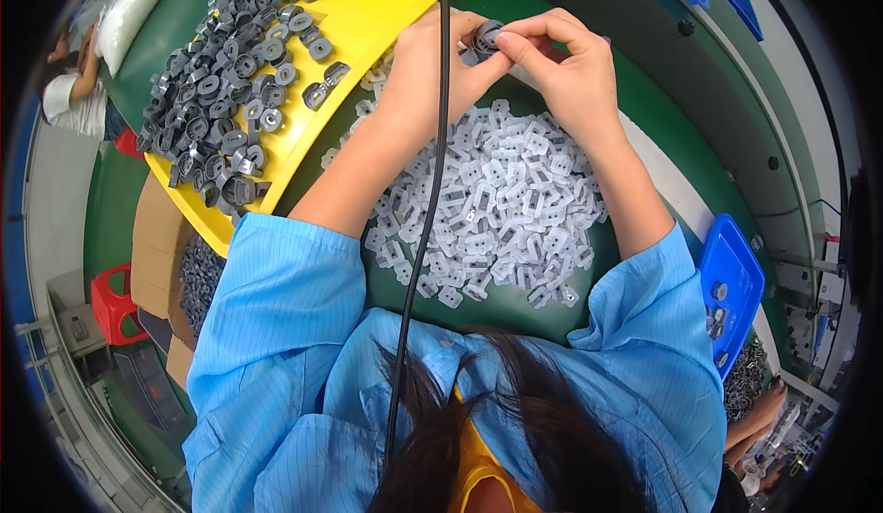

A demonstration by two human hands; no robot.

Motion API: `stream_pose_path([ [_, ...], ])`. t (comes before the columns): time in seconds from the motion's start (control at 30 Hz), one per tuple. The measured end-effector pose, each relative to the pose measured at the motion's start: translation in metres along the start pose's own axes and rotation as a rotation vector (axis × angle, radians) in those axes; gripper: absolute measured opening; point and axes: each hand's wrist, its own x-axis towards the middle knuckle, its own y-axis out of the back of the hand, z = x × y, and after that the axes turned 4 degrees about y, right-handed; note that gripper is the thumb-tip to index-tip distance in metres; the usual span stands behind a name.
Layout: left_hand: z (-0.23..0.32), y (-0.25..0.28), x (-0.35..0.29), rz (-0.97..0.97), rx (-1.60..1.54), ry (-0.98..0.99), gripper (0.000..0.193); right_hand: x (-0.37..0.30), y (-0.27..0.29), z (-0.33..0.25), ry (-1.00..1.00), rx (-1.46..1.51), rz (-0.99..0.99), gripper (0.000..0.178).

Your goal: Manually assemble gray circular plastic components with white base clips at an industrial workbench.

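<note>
In front of me, at the far side of the green table, both hands meet at a small grey round plastic part (485,38). My left hand (421,76) grips it from the left, fingers curled round it. From the right, my right hand (577,76) pinches its edge between thumb and fingertips. The fingers cover much of the part. Below the hands, between my forearms, lies a wide heap of small translucent white plastic pieces (501,209). Many similar grey plastic parts (216,108) fill the yellow tray (368,7) to my left.
A black cable (430,209) hangs down across the view, passing my left hand. On the right stands a blue tray (740,269) holding a few grey parts. A cardboard box (156,246) and a red stool (112,306) are at left. Other people (78,99) work nearby.
</note>
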Motion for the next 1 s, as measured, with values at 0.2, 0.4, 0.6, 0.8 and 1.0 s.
stream_pose_path([
  [0.2,-0.004,-0.002,-0.007,0.038,0.055,-0.095,0.033,0.003,0.004,0.004,0.037,-0.094,-0.061,0.017],
  [0.4,0.007,0.002,-0.006,-0.065,-0.065,0.04,0.047,0.006,0.012,0.014,-0.112,0.027,-0.203,0.027],
  [0.6,-0.001,0.002,-0.004,-0.113,-0.073,-0.052,0.029,0.008,0.019,0.017,-0.329,0.239,-0.272,0.024],
  [0.8,0.013,0.003,-0.004,-0.03,-0.101,-0.055,0.026,0.008,0.019,0.008,-0.411,0.406,-0.271,0.021],
  [1.0,0.008,0.003,-0.004,-0.071,-0.07,-0.123,0.028,0.008,0.023,0.015,-0.381,0.433,-0.292,0.02],
])
